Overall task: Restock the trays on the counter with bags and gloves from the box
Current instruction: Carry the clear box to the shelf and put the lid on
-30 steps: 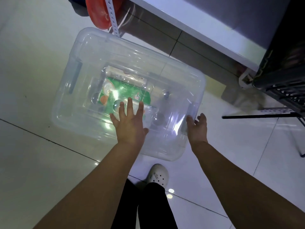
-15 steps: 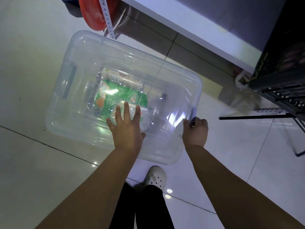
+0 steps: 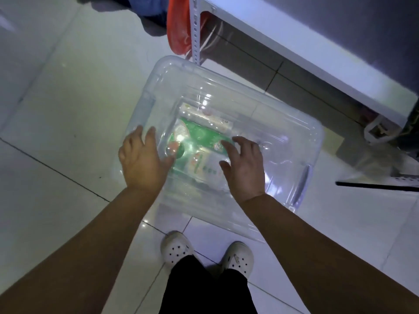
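Observation:
A clear plastic box (image 3: pixel 283 123) with its clear lid on sits on the tiled floor in front of me. Through the lid I see a green packet (image 3: pixel 199 134) and a pale carton (image 3: pixel 210 116) behind it. My left hand (image 3: pixel 141 159) lies on the lid near the box's left end, fingers spread and fairly straight. My right hand (image 3: pixel 243 164) hovers over or rests on the middle of the lid, fingers loosely bent and holding nothing. Whether it touches the lid I cannot tell.
A white counter edge (image 3: pixel 317 62) runs along the upper right above a perforated metal shelf post (image 3: pixel 195 30). A red object (image 3: pixel 178 30) leans behind the post. Dark shelving (image 3: pixel 412 123) stands at the right. My two white clogs (image 3: pixel 176 248) stand just before the box.
My right hand has let go of the latch at the box's right end and moved onto the middle of the lid. My left hand has slid left. The view has shifted.

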